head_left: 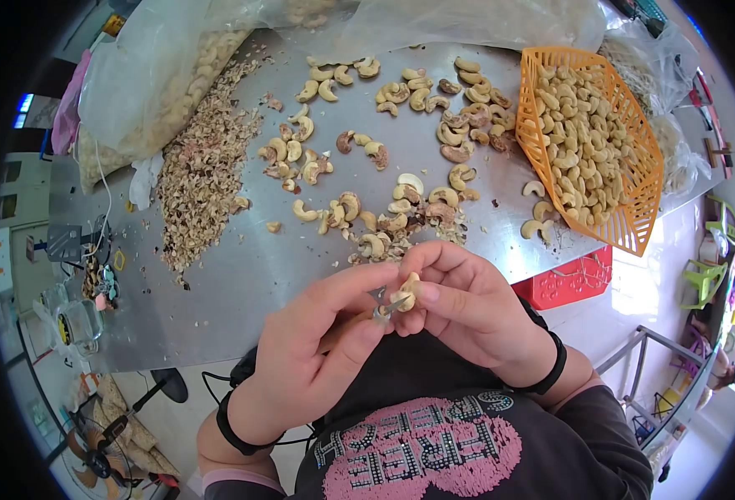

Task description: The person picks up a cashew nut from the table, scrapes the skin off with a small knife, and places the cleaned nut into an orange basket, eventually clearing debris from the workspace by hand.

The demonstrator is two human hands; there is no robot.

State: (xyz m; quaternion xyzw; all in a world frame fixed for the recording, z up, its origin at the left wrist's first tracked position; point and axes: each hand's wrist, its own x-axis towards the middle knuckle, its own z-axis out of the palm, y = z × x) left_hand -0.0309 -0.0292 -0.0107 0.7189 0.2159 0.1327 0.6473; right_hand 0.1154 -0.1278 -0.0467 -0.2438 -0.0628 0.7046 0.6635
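Observation:
My left hand (pixel 317 337) is closed around a small knife (pixel 384 312), its short blade pointing toward my right hand; most of the handle is hidden by my fingers. Between the thumb and fingers of my right hand (pixel 475 308) is a pale cashew nut (pixel 406 293), and the blade touches it or lies right against it. Both hands are close together at the table's near edge. Just beyond them lie cashews (pixel 373 244) mixed with brown skin flakes. More cashews (pixel 326 83), some with brown skin patches, lie in loose groups farther back.
An orange plastic basket (pixel 527 125) full of cashews stands on the right of the metal table (pixel 251 292). To the left spreads a heap of skin flakes (pixel 205 175) beside a clear bag of cashews (pixel 159 92). A red stool (pixel 571 279) is below the table edge.

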